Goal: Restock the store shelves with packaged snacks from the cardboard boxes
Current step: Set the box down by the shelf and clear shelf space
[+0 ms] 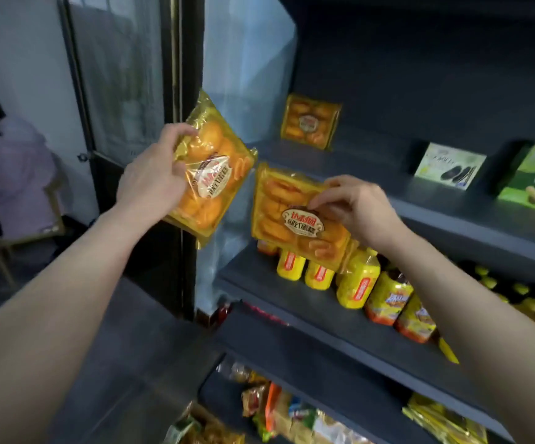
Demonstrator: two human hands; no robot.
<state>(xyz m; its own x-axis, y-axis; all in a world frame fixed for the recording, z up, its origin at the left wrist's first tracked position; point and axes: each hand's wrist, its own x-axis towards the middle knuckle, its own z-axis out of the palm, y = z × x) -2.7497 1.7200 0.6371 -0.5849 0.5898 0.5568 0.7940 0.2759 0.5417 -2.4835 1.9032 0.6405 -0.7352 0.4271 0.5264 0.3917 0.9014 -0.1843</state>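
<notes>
Two clear packs of golden cakes are held up before dark store shelves, seen from the head camera. The left hand point(155, 179) grips one cake pack point(213, 174) by its left edge, fingers curled over the top, thumb behind; the pack hangs tilted in the air left of the shelving. The right hand point(354, 206) pinches a second cake pack point(292, 219) by its upper right side, fingertips on the wrapper, holding it at the front edge of the upper shelf point(436, 200). A third matching pack point(309, 121) stands upright at the back of that shelf, well apart from both hands. Green biscuit boxes point(450, 166) stand farther right. On the shelf below, yellow wrapped snack rolls point(357, 280) stand in a row. At far left, a person in a pale purple top point(16, 168) is partly visible.
</notes>
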